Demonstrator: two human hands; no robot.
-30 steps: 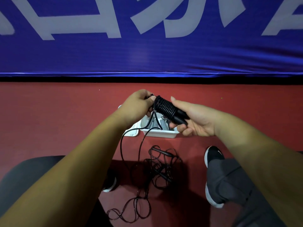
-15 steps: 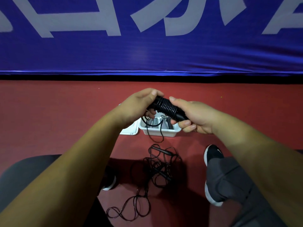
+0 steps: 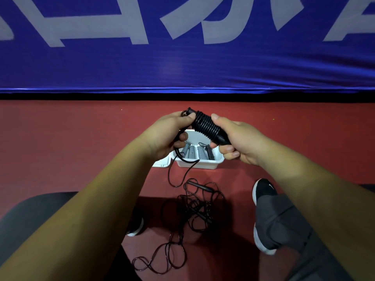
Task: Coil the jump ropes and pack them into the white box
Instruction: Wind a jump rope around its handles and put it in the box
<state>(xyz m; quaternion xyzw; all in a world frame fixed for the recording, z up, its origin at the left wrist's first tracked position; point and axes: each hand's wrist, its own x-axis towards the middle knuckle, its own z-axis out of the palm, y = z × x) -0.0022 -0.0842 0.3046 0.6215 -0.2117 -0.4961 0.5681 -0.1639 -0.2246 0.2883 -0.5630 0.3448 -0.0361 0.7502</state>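
Nearest the person, between the black shoes, a loose jump rope is lying in a messy tangle on the red floor. One handle pokes out at the far edge of the pile.

A bit further out, both hands are up over the box. The right hand has its fingers curled round the handle end of a black jump rope bundle, thumb lying on the tight coils. The left hand is clenched on the other end of that bundle, pinching the cord up top, and a loop of slack dangles from it down in front of the box.

Under the hands the white box sits on the floor just past the tangle. Inside are wound bundles lined up side by side, mostly grey, one black at the right. A white lid sits right beside the box on its left, partly hidden by the left wrist.

Way at the back there's a big blue banner with white lettering.
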